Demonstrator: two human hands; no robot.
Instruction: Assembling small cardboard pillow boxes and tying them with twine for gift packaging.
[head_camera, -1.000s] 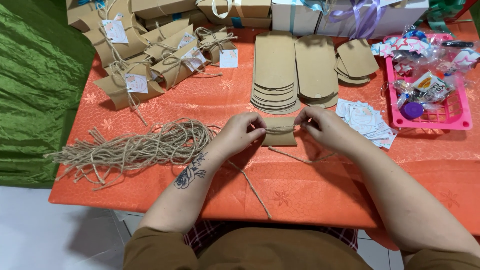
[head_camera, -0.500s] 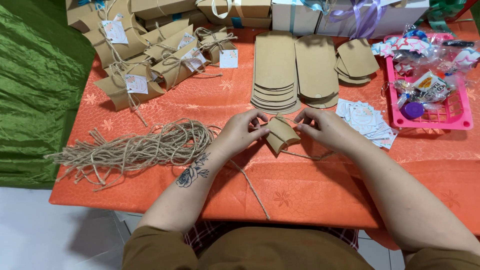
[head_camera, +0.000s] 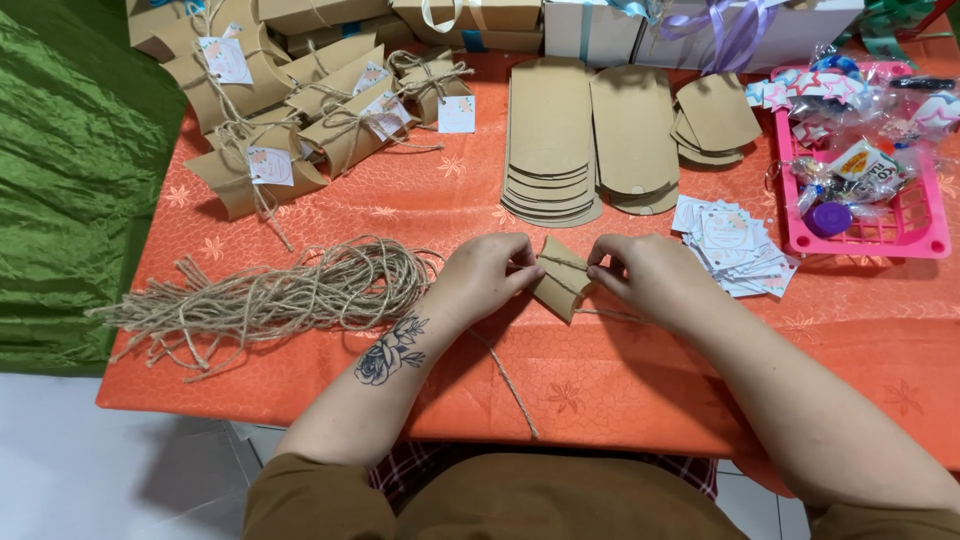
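A small brown pillow-shaped paper box (head_camera: 560, 282) sits tilted between my hands above the orange tablecloth (head_camera: 620, 390). My left hand (head_camera: 482, 275) pinches its left side and my right hand (head_camera: 640, 276) grips its right side. A strand of jute twine (head_camera: 500, 370) crosses the box, trails under my left wrist and runs toward the table's near edge. Both hands' fingertips hold the twine against the box.
A bundle of cut jute twine (head_camera: 270, 298) lies to the left. Finished tied boxes with tags (head_camera: 300, 120) are piled at back left. Flat box blanks (head_camera: 553, 140) are stacked behind, paper tags (head_camera: 735, 245) lie right, next to a pink basket (head_camera: 905, 225). Gift boxes (head_camera: 700, 25) line the back.
The box has been turned from lying flat to a tilted, diagonal position between my hands. The twine now crosses over its top face.
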